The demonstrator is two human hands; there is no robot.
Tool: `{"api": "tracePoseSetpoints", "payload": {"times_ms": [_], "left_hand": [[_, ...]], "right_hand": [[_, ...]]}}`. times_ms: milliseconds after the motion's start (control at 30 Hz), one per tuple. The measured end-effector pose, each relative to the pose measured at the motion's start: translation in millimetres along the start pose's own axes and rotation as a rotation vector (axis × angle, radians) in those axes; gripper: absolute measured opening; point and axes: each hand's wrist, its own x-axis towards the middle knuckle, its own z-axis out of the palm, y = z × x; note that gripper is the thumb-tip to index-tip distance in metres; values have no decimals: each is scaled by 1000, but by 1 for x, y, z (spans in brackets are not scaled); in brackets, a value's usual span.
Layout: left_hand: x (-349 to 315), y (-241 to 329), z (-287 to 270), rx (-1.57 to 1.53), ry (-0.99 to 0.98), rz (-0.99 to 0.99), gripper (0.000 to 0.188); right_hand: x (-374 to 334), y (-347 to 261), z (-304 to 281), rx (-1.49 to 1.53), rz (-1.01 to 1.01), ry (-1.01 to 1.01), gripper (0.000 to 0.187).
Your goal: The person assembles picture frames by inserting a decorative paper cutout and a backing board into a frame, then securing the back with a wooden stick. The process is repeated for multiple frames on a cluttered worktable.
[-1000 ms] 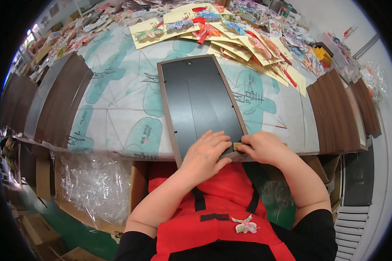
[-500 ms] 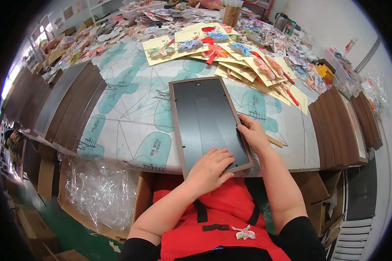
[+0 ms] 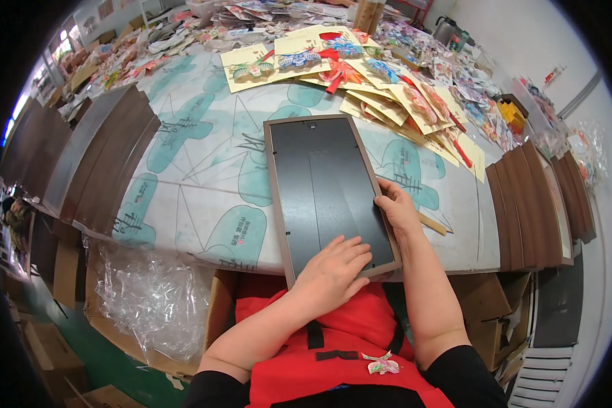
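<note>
A picture frame [image 3: 326,183] lies back side up on the table's near edge, its black backing board held in a brown rim, with a small hanger at the far end. My left hand [image 3: 330,275] rests on the lower part of the backing with its fingers stretched out. At the frame's right side, my right hand [image 3: 396,207] grips the rim, thumb on top and fingers curled round the outer edge. A thin wooden stick [image 3: 431,223] lies on the table just right of that hand.
Brown frames stand stacked at the left [image 3: 112,149] and right [image 3: 523,211]. Pale cards with kite-like ornaments [image 3: 387,88] lie beyond the frame, before a heap of packaged pieces. Below the table's left edge, a cardboard box holds clear plastic wrap [image 3: 153,299].
My left hand has shifted slightly, its fingers a bit further along the backing. The view has moved a little; the right hand keeps its grip on the rim.
</note>
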Motion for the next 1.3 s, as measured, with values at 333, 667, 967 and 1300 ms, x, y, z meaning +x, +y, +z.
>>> {"api": "tracePoseSetpoints", "payload": {"times_ms": [333,667,967,1300], "left_hand": [[-3,1,1,-88,76,54,39],[-47,-79,-36,-531,532,-798,62],[-29,-64,-54,-677,416,-927,56],[-27,-73,-54,-698,400,-842,59]], "right_hand": [[13,15,-1,-349,-139,0,45],[-11,26,7,-303,-246,-14,42],[-14,31,7,-274,-272,24,40],[-11,32,6,-257,-290,12,38]]}}
